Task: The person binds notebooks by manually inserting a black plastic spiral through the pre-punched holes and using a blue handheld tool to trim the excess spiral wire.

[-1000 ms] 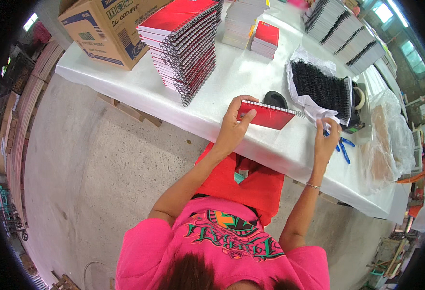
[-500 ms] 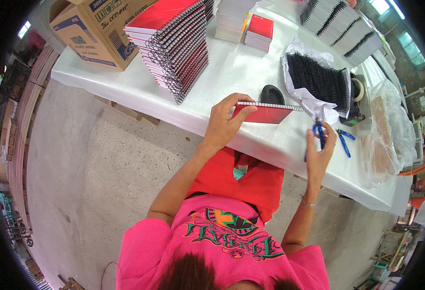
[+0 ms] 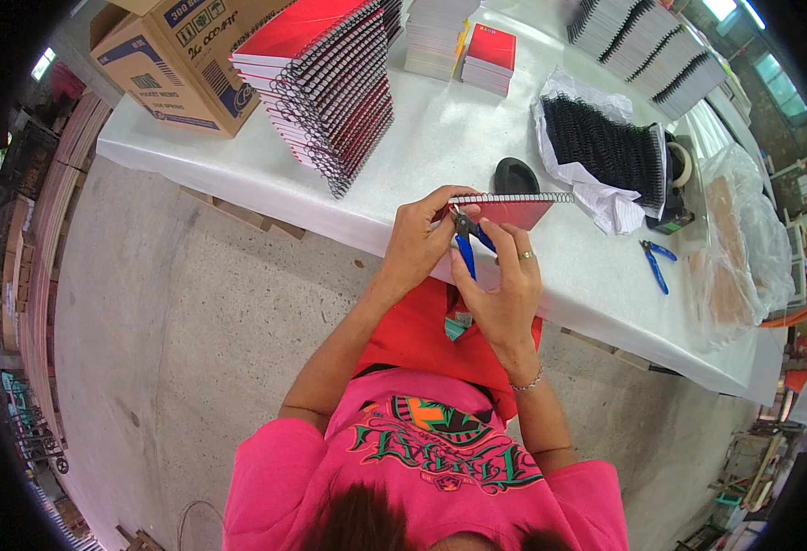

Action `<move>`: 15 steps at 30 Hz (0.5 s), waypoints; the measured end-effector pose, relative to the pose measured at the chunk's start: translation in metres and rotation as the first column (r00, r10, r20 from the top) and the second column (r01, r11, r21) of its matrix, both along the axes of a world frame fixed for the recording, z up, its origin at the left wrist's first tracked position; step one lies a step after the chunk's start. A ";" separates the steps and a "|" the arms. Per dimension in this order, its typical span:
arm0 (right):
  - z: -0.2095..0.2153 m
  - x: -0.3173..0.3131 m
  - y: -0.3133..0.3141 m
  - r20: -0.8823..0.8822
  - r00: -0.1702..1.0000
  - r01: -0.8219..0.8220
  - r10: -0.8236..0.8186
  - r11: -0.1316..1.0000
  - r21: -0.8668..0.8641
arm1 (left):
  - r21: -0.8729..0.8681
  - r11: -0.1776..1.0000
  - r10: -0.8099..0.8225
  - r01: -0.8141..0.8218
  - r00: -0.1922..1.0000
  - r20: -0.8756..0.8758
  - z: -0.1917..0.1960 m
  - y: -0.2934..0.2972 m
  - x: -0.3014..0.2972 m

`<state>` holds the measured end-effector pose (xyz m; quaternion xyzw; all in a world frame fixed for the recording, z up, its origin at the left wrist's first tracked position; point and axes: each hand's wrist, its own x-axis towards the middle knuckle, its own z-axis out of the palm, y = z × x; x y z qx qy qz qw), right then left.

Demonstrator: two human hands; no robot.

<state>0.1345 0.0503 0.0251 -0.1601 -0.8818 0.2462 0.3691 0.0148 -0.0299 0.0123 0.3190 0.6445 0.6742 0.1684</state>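
Observation:
My left hand grips the left end of a red spiral notebook, held just off the table's front edge. A black wire coil runs along the notebook's upper edge and sticks out past its right end. Fingers of my right hand wrap round blue-handled cutting pliers. The pliers' jaws are up at the left end of the coil, beside my left fingertips. Whether the jaws touch the wire I cannot tell. Just behind the notebook lies a black oval object.
A tall stack of red spiral notebooks and a carton stand at the left. Black coils lie on white paper at the right. Farther right are second blue pliers and a clear plastic bag. Small red pads sit behind.
My right hand has swung left with the pliers, from beside the table's right part to the coil's left end. My left hand and the notebook have hardly moved.

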 end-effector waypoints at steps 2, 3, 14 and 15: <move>-0.002 -0.001 -0.001 -0.005 1.000 -0.005 0.005 1.000 0.003 | -0.006 1.000 0.002 -0.002 1.000 0.017 -0.001 0.000 0.000; -0.003 -0.001 -0.001 -0.004 1.000 -0.004 0.004 1.000 0.004 | -0.014 1.000 -0.002 0.001 1.000 -0.018 -0.002 0.000 -0.001; 0.017 0.008 0.028 -0.534 0.745 -0.280 0.399 -0.539 -0.794 | -0.033 0.995 0.087 -0.097 0.968 -0.234 -0.002 0.000 0.012; 0.019 0.008 0.033 -0.536 0.744 -0.282 0.400 -0.538 -0.794 | -0.031 0.995 0.087 -0.097 0.968 -0.237 -0.003 -0.001 0.012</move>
